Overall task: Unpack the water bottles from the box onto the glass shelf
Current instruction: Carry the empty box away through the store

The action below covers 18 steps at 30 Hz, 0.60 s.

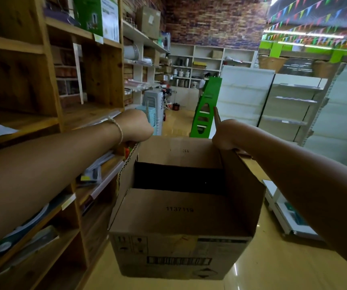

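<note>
Gripping the box (181,216) at its far corners, the left hand (136,126) and right hand (226,135) curl over its rim; no bottles show inside, so unpacking looks largely done.

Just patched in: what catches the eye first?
An open cardboard box fills the centre, with the left hand and right hand holding its far corners; no bottles show in its dark inside. Along the left run wooden shelves, and a green display stand stands in the aisle ahead.

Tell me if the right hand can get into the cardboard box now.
Probably not yet: the right hand grips the cardboard box at its far rim, and an inward-folded flap covers the opening's near half.
</note>
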Each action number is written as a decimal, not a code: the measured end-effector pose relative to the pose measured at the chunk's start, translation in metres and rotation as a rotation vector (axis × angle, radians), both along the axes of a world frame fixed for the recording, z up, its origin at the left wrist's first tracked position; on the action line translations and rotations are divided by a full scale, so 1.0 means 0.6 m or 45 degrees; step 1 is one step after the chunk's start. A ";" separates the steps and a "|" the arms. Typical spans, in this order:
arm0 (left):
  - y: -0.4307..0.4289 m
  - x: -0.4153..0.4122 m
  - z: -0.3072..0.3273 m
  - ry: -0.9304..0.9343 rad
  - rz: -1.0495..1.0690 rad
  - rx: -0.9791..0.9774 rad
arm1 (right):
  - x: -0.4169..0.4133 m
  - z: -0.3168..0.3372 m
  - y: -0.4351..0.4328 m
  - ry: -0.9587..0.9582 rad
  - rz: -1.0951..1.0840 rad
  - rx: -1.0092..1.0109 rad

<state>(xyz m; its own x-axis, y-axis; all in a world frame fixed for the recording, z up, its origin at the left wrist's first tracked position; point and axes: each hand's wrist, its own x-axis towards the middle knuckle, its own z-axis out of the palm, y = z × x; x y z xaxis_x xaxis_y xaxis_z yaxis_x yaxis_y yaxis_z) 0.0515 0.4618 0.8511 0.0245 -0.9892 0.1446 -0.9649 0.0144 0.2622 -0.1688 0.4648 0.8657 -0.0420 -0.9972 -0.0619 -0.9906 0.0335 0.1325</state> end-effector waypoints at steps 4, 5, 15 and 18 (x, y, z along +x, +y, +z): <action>-0.063 -0.008 0.001 0.046 0.027 -0.021 | -0.013 0.005 -0.057 0.007 0.024 -0.057; -0.079 -0.009 0.000 0.050 0.031 -0.025 | -0.015 0.005 -0.070 -0.006 0.021 -0.074; -0.252 0.014 -0.033 -0.029 0.010 -0.039 | 0.003 -0.018 -0.214 0.180 0.031 -0.009; -0.316 0.034 -0.042 0.012 0.008 -0.024 | 0.028 -0.018 -0.269 0.202 0.008 0.055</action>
<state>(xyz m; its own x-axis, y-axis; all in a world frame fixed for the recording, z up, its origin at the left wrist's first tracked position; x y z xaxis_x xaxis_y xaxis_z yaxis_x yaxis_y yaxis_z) 0.0717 0.2722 0.8258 0.0319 -0.9861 0.1628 -0.9624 0.0136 0.2713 -0.1521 0.3031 0.8546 -0.0487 -0.9940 -0.0978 -0.9573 0.0185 0.2886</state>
